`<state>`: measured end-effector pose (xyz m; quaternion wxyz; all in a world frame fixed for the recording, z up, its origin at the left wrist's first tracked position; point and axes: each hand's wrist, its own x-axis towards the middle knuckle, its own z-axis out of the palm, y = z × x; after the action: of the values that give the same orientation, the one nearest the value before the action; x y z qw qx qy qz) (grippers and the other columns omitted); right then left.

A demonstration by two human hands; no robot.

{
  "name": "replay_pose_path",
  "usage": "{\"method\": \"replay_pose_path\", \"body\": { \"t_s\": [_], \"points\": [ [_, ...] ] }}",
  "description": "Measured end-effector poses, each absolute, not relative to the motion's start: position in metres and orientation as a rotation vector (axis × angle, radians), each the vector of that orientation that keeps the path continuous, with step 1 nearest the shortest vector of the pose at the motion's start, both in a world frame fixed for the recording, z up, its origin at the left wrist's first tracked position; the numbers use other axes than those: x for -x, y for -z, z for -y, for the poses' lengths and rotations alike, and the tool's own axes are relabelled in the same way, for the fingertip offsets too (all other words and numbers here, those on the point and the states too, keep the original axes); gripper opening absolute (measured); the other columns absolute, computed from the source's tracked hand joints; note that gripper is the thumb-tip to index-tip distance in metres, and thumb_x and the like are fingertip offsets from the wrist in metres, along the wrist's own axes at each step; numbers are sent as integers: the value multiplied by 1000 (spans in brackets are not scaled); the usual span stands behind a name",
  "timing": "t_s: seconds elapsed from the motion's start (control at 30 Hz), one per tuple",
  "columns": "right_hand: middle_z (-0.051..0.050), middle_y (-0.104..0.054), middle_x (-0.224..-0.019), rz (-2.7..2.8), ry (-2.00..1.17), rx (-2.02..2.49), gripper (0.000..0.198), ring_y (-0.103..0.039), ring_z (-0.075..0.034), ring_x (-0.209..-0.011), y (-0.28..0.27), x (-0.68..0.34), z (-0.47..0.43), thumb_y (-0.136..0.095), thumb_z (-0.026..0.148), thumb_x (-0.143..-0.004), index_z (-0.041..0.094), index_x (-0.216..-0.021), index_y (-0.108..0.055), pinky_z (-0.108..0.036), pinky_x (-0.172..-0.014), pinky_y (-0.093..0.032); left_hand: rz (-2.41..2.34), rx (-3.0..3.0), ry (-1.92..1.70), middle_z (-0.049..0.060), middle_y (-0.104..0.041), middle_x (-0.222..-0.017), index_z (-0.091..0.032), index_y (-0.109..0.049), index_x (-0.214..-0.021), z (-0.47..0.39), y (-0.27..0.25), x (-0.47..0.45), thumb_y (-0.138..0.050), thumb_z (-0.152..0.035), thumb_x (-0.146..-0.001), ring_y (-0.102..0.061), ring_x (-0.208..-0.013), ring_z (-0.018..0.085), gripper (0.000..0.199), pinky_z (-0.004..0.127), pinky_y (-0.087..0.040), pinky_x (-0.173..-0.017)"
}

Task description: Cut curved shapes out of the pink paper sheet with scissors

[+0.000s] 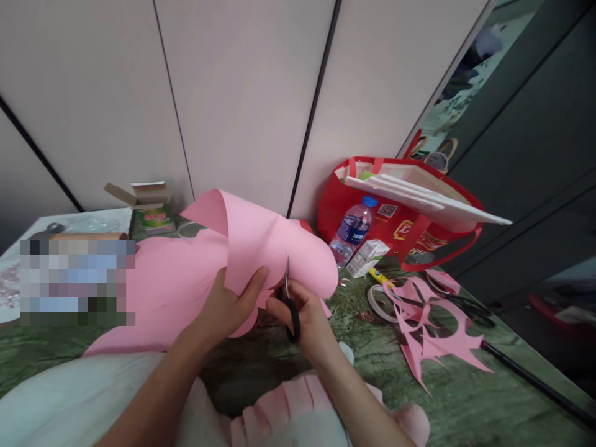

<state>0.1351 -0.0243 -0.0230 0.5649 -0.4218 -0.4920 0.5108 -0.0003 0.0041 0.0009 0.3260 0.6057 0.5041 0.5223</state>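
A large pink sheet (261, 242), curled over at its top left, is gripped at its lower edge by my left hand (233, 304), thumb on top. My right hand (302, 316) is closed round the black handles of a pair of scissors (292, 310). One blade shows on top of the sheet, close to my left thumb; the other is hidden beneath the material. More pink sheeting (172, 292) with rounded edges lies under and left of my left hand.
Right of the sheet stand a water bottle (354, 230), a small white box (367, 257) and a red bag (391, 211). Pink offcuts (433, 335), a tape roll (382, 304) and a black rod (535, 379) lie on the green surface. An opened carton (156, 214) sits back left.
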Motion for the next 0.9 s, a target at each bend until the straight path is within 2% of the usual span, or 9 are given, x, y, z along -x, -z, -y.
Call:
{"method": "replay_pose_path", "body": {
  "t_s": [0.07, 0.13, 0.23, 0.4, 0.6, 0.77, 0.9],
  "points": [
    [6, -47, -58, 1138, -1226, 984, 31, -41, -9, -51, 24, -135, 24, -76, 41, -62, 18, -75, -59, -23, -48, -35, -1283, -1645, -1323, 7, -71, -79, -18, -66, -77, -3, -10, -3, -61, -39, -73, -64, -89, 26, 22, 36, -51, -82],
    [5, -49, -60, 1113, -1265, 965, 31, -43, -10, -53, 25, -135, 24, -76, 40, -62, 18, -77, -60, -23, -50, -36, -1352, -1669, -1306, 6, -69, -71, -16, -64, -72, -4, -15, -4, -60, -40, -72, -65, -73, 25, 25, 33, -53, -66],
    [4, -53, -62, 1097, -1313, 933, 28, -47, -11, -56, 25, -134, 25, -75, 40, -64, 18, -74, -61, -24, -54, -39, -1438, -1681, -1276, 4, -63, -57, -15, -61, -64, -6, -17, -2, -61, -42, -69, -60, -58, 22, 28, 31, -49, -49],
    [3, -56, -62, 1086, -1336, 848, 26, -49, -12, -59, 24, -133, 26, -73, 41, -67, 18, -73, -62, -27, -59, -42, -1328, -1704, -1286, 3, -63, -61, -15, -60, -66, -7, -13, 0, -60, -42, -71, -60, -62, 21, 27, 30, -50, -52],
    [5, -52, -60, 1055, -1354, 846, 25, -48, -11, -56, 25, -134, 26, -74, 39, -66, 19, -72, -62, -27, -59, -44, -1257, -1694, -1262, 2, -60, -57, -16, -58, -61, -7, -12, 0, -60, -37, -72, -58, -56, 18, 24, 28, -50, -51],
    [5, -50, -60, 1020, -1365, 822, 24, -46, -10, -57, 28, -135, 26, -75, 37, -66, 18, -70, -60, -24, -57, -42, -1191, -1661, -1314, 5, -70, -82, -15, -64, -82, -6, -13, -4, -61, -37, -73, -64, -79, 22, 24, 33, -54, -70],
    [6, -50, -59, 1027, -1344, 817, 24, -45, -10, -55, 26, -134, 26, -75, 37, -66, 18, -71, -61, -25, -59, -43, -1185, -1637, -1322, 7, -71, -90, -15, -63, -90, -6, -14, -5, -62, -36, -73, -65, -86, 23, 27, 36, -53, -77]
  ]
}}
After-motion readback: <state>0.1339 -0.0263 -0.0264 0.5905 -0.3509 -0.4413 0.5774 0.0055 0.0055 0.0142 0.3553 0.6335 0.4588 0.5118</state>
